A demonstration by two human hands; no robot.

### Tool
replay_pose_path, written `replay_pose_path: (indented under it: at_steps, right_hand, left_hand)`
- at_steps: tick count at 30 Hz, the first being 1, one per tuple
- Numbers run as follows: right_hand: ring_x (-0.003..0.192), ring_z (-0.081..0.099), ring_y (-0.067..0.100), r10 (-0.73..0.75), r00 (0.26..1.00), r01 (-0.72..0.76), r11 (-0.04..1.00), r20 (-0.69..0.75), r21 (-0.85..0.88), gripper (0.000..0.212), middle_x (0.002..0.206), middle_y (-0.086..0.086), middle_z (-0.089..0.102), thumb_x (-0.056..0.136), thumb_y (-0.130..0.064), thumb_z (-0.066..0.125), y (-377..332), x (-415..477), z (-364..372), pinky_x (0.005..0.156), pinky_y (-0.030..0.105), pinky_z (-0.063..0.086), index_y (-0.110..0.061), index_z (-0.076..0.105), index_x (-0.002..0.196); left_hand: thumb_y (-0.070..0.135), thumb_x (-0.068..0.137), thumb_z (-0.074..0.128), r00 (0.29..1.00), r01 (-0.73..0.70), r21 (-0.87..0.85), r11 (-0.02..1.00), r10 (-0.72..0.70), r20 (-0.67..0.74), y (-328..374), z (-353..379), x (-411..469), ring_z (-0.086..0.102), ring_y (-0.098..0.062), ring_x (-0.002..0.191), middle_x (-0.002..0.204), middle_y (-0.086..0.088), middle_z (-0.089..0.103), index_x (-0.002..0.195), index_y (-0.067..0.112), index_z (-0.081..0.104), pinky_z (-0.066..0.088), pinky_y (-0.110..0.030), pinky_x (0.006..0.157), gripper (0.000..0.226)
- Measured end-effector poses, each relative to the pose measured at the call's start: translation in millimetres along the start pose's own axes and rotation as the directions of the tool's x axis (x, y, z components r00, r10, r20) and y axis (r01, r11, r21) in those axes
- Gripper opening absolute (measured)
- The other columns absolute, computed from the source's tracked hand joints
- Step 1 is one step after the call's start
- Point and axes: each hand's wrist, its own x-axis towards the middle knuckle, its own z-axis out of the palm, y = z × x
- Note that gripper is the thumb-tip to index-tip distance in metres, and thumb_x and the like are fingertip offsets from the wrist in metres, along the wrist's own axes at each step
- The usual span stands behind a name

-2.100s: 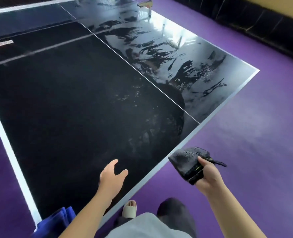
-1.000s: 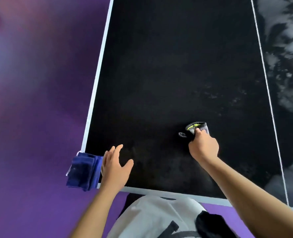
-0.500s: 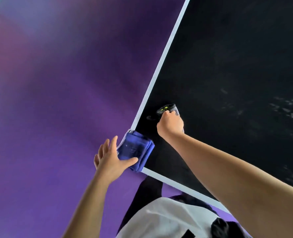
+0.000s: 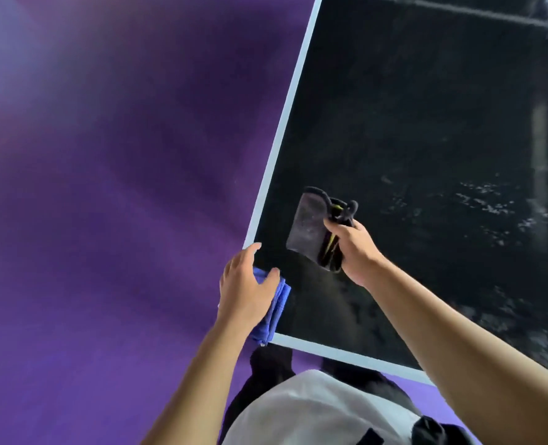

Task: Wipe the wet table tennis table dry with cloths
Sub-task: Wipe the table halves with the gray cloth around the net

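Two cloths are at the near left corner of a black table tennis table [image 4: 426, 123] with a pale border line. A folded blue cloth [image 4: 279, 300] lies right on that corner, hanging a little past the edge. A dark grey cloth with yellow-green trim [image 4: 309, 229] is just beyond it, over the black surface; whether it touches the table is unclear. The right hand [image 4: 356, 252] clenches this grey cloth, fingers curled round its bunched side. The left hand [image 4: 247, 290] lies on the blue cloth, fingers fairly straight and reaching the table's edge, thumb resting on top. Pale wet streaks and droplets [image 4: 491, 203] speckle the surface further right. A purple floor [image 4: 105, 187] surrounds the table. The person's white shirt [image 4: 314, 412] shows below.
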Motion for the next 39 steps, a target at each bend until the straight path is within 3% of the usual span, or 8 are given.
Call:
replay_pose_path:
  at_steps: [4, 8, 14, 22, 28, 33, 36, 39]
  right_hand:
    - [0.093, 0.069, 0.029, 0.006, 0.946, 0.065, 0.976, -0.325, 0.207, 0.013, 0.098, 0.01, 0.072, 0.099, -0.011, 0.056, 15.9, -52.1, -111.6, 0.087, 0.044, 0.053, -0.017, 0.066, 0.101]
    - [0.08, 0.055, 0.025, -0.002, 0.731, 0.096, 0.99, -0.683, 0.099, 0.013, 0.085, 0.024, 0.058, 0.09, -0.018, 0.063, 39.6, -99.7, -217.1, 0.073, 0.04, 0.042, -0.01, 0.067, 0.099]
    - [0.073, 0.054, 0.026, 0.011, 0.547, 0.099, 0.992, -0.837, 0.077, 0.02, 0.079, 0.011, 0.056, 0.071, -0.035, 0.063, 68.3, -146.8, -343.6, 0.067, 0.044, 0.046, -0.019, 0.063, 0.083]
    - [0.062, 0.05, 0.02, -0.265, 0.619, 0.041, 0.951, -0.74, -0.307, 0.035, 0.075, 0.0, 0.062, 0.091, -0.01, 0.052, 76.2, -152.6, -443.2, 0.056, 0.028, 0.039, -0.033, 0.07, 0.11]
    - [0.106, 0.063, 0.016, -0.599, 0.67, 0.049, 0.624, -0.437, -0.78, 0.045, 0.116, -0.009, 0.068, 0.085, -0.006, 0.06, 27.6, -63.0, -506.8, 0.082, 0.032, 0.049, -0.032, 0.064, 0.121]
    - [0.141, 0.042, 0.022, -0.403, 0.887, 0.049, 0.569, -0.226, -0.821, 0.05, 0.143, 0.001, 0.056, 0.088, 0.002, 0.052, 43.3, -2.4, -520.5, 0.115, 0.022, 0.027, -0.022, 0.066, 0.129]
    - [0.149, 0.029, 0.017, -0.408, 0.899, 0.109, 0.562, -0.16, -0.82, 0.056, 0.15, -0.004, 0.049, 0.085, 0.005, 0.052, 78.8, -20.5, -529.2, 0.121, 0.042, 0.017, -0.025, 0.063, 0.131]
    - [0.149, 0.026, 0.009, -0.391, 0.905, 0.129, 0.632, -0.17, -0.764, 0.052, 0.146, -0.017, 0.047, 0.09, 0.001, 0.057, 126.3, -65.9, -535.6, 0.122, 0.038, 0.01, -0.032, 0.063, 0.129]
  left_hand:
    - [0.029, 0.096, 0.061, 0.971, -0.165, 0.021, 0.986, 0.159, 0.176, 38.6, 38.2, 9.5, 0.041, -0.015, 0.14, 0.149, 0.005, 0.049, 0.145, 0.024, 0.049, 0.035, -0.041, 0.117, 0.051]
    - [0.029, 0.095, 0.062, 0.903, -0.29, 0.087, 0.953, 0.242, 0.356, 67.6, 83.8, 6.7, 0.043, -0.018, 0.139, 0.148, 0.001, 0.051, 0.143, 0.022, 0.051, 0.036, -0.042, 0.116, 0.05]
    - [0.039, 0.095, 0.06, 0.797, -0.428, 0.274, 0.861, 0.217, 0.564, 92.8, 156.5, -24.6, 0.029, -0.02, 0.148, 0.156, 0.004, 0.041, 0.15, 0.028, 0.04, 0.03, -0.044, 0.119, 0.06]
    - [0.045, 0.098, 0.053, 0.803, -0.442, 0.538, 0.718, 0.05, 0.594, 98.2, 224.5, -69.1, -0.005, -0.025, 0.155, 0.169, -0.001, 0.002, 0.159, 0.032, 0.012, 0.011, -0.048, 0.125, 0.075]
    - [0.058, 0.096, 0.048, 0.856, -0.372, 0.636, 0.676, -0.016, 0.517, 95.0, 275.9, -86.6, -0.017, -0.023, 0.154, 0.168, 0.005, -0.016, 0.159, 0.039, -0.005, 0.002, -0.049, 0.124, 0.085]
    - [0.065, 0.094, 0.046, 0.863, -0.321, 0.728, 0.605, -0.13, 0.488, 84.2, 300.4, -90.3, -0.025, -0.022, 0.152, 0.163, 0.007, -0.031, 0.154, 0.044, -0.019, 0.004, -0.051, 0.123, 0.091]
    - [0.066, 0.094, 0.043, 0.864, -0.369, 0.779, 0.508, -0.121, 0.488, 76.7, 300.1, -91.6, -0.027, -0.023, 0.151, 0.161, 0.004, -0.036, 0.15, 0.044, -0.03, 0.006, -0.05, 0.122, 0.095]
    - [0.069, 0.094, 0.039, 0.863, -0.388, 0.799, 0.459, -0.124, 0.49, 73.4, 300.3, -90.1, -0.029, -0.024, 0.15, 0.159, 0.002, -0.039, 0.139, 0.044, -0.041, 0.006, -0.051, 0.121, 0.096]
